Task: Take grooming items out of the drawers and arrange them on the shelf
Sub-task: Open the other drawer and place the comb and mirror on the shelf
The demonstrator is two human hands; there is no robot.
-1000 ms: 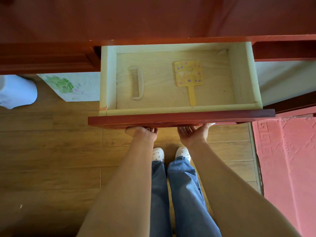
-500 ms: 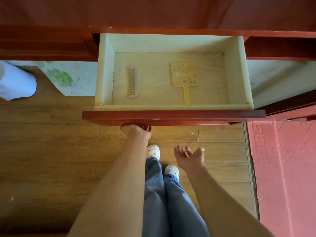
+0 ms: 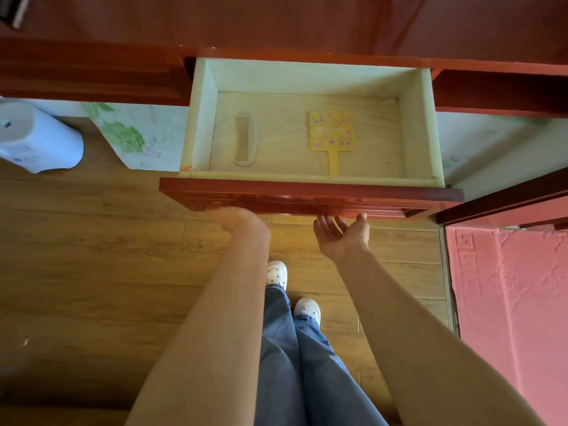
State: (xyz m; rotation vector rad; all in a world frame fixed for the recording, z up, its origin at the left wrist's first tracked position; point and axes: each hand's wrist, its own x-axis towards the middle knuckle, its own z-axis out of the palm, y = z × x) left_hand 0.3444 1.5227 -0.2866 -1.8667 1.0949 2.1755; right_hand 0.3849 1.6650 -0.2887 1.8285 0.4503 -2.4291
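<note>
Drawer (image 3: 310, 196): one
Comb (image 3: 246, 140): one, left
Yellow paddle (image 3: 331, 130): one, right
Hands: two, left hand (image 3: 238, 221), right hand (image 3: 341, 233)
Shoes (image 3: 276, 273): two

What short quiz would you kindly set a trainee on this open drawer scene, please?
1. True or false: the comb lies left of the yellow paddle-shaped item in the drawer.
2. The right hand is: A) pinching the comb; B) open, palm up, holding nothing; C) inside the drawer.
3. Fill in: the drawer holds ___ items.
Key: 1 true; 2 B; 3 two.
</note>
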